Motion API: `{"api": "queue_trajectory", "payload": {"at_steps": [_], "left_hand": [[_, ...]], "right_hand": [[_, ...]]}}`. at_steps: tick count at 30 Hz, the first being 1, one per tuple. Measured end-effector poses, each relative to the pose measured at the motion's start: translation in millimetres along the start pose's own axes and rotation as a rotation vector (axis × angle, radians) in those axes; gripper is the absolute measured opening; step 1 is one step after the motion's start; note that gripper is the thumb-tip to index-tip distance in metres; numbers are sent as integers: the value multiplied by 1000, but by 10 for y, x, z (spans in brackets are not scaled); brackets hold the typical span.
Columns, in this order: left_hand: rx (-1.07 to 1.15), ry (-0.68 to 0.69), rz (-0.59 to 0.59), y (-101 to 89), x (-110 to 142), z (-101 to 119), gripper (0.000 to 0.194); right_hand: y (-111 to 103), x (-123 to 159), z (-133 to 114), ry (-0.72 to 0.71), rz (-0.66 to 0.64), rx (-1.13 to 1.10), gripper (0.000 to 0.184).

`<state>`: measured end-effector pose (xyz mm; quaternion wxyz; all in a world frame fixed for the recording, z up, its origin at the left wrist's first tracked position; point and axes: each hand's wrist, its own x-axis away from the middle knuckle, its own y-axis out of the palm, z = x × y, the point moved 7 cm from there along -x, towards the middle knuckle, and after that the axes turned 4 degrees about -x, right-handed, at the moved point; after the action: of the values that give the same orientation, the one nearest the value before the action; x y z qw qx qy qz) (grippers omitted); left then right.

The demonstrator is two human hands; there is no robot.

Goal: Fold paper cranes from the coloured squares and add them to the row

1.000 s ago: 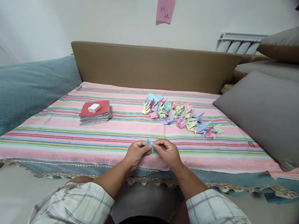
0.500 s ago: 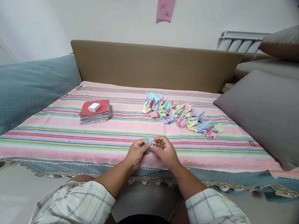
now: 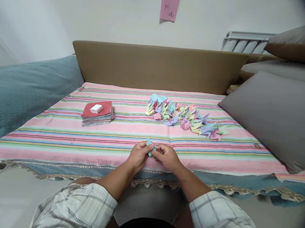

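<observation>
My left hand (image 3: pixel 138 155) and my right hand (image 3: pixel 166 157) meet over the near edge of the striped cloth (image 3: pixel 63 136). Both pinch a small folded piece of light blue paper (image 3: pixel 149 143) between their fingertips. One pointed tip of the paper sticks up above my fingers; the rest is hidden in them. Farther back, right of centre, lies a pile of several folded paper cranes (image 3: pixel 183 117) in pastel colours. At the back left sits a stack of coloured paper squares (image 3: pixel 97 115) with a small white block (image 3: pixel 96 108) on top.
The cloth covers a low sofa-like surface with a tan backrest (image 3: pixel 155 67). A teal blanket (image 3: pixel 19 88) lies on the left and grey cushions (image 3: pixel 276 111) on the right. A pink note (image 3: pixel 169 6) hangs on the wall. My knees in plaid shorts are below.
My hands have drawn slightly closer together and the blue paper has been turned, so its tip now points up between my fingers. Nothing else on the cloth has moved.
</observation>
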<state>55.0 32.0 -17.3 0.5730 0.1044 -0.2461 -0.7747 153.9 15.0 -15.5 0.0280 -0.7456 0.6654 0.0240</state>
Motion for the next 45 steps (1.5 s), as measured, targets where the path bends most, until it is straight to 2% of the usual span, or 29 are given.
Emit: {"api": "queue_trajectory", "payload": {"at_steps": [4, 9, 11, 18, 21, 25, 30, 33, 39, 45], "left_hand": [[-3, -17, 6, 25, 21, 29, 30], [-85, -66, 29, -25, 14, 57, 39], [-132, -77, 44, -64, 1, 61, 37], [-242, 101, 90, -137, -40, 152, 31], [-259, 117, 97, -136, -46, 154, 30], [-224, 52, 95, -125, -38, 117, 33], [-198, -76, -18, -58, 1, 51, 40], [-226, -106, -15, -67, 10, 33, 37], [-251, -32, 58, -106, -16, 68, 36], [-329, 65, 24, -92, -31, 101, 32]], "right_hand": [[27, -10, 44, 18, -26, -63, 33], [-37, -48, 163, 77, 34, -277, 35], [-49, -52, 184, 85, 38, -317, 35], [6, -16, 158, 89, -5, -385, 29], [51, -4, 126, 75, -51, -410, 29], [47, -10, 139, 93, -39, -451, 26], [2, -16, 169, 157, 21, -558, 30], [1, -8, 151, 176, 26, -576, 31], [9, 13, 124, 184, 8, -640, 34], [17, 8, 203, 211, -30, -536, 28]]}}
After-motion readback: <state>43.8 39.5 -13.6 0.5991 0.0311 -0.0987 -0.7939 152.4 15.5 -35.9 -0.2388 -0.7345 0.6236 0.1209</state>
